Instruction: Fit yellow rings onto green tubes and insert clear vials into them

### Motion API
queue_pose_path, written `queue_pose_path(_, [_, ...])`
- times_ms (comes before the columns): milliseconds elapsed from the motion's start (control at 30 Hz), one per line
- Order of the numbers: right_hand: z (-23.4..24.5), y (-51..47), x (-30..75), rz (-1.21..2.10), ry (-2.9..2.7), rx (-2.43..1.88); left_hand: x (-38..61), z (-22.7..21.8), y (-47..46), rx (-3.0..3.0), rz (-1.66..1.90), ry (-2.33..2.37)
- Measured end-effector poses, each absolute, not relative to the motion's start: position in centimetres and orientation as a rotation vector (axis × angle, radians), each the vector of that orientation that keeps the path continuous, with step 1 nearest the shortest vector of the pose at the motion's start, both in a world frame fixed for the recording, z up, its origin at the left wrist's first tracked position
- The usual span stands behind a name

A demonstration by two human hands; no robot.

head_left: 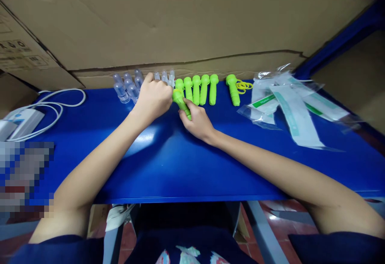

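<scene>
My right hand [198,121] is wrapped round a bright green flashlight-shaped tube [181,103], held tilted with its wide head up and to the left. My left hand [157,95] is closed in a fist beside that head; its fingers hide whatever they may hold. Just behind my hands, several similar green tubes [205,89] stand in a row. One more green tube [232,90] is set apart to the right, next to a coiled yellow cord [244,86]. Clear plastic bottle-shaped pieces [121,89] stand left of my left hand, and smaller clear pieces [164,76] show behind it.
Clear plastic packets with white and green strips [296,111] lie at the right of the blue table [180,168]. A white cable [60,105] loops round a white box-like device [25,121] at the left. Cardboard [192,19] walls off the back.
</scene>
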State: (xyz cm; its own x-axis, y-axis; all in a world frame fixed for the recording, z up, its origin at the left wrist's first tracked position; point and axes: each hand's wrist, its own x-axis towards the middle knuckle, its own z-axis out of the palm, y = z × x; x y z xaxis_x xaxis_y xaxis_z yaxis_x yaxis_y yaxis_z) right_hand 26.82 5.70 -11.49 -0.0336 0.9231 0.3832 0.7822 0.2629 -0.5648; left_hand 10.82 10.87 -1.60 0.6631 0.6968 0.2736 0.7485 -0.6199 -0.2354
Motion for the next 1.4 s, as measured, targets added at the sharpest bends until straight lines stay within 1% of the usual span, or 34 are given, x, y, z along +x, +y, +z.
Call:
queue_pose_path(167, [-11.4, 5.7, 26.6, 0.283, -1.818, -1.536, 10.9, -1.8, 10.9, -2.535, -0.252, -1.109])
queue_pose_path(500, [-11.5, 5.6, 26.7, 0.290, -1.797, -1.496, 9.9, -2.3, 12.4, -2.723, -0.472, -0.952])
queue_pose_path(733, [-11.6, 5.5, 26.4, 0.263, -1.733, -1.568, 10.6, -2.4, 12.0, -2.733, -0.386, -0.957])
queue_pose_path(967, [-10.9, 5.5, 26.1, 0.321, -1.667, -1.624, 10.0, -2.4, 12.4, -2.700, -0.498, -1.075])
queue_pose_path(1133, [-10.5, 5.1, 26.1, 0.344, -1.699, -1.652, 9.4, -2.3, 13.0, -2.689, -0.581, -1.012])
queue_pose_path(1233, [-10.2, 4.7, 26.1, 0.359, -1.736, -1.637, 8.7, -2.0, 13.7, -2.747, -0.556, -0.987])
queue_pose_path(1400, [-9.8, 4.3, 25.9, 0.356, -1.790, -1.623, 7.7, -1.3, 14.5, -2.841, -0.410, -0.930])
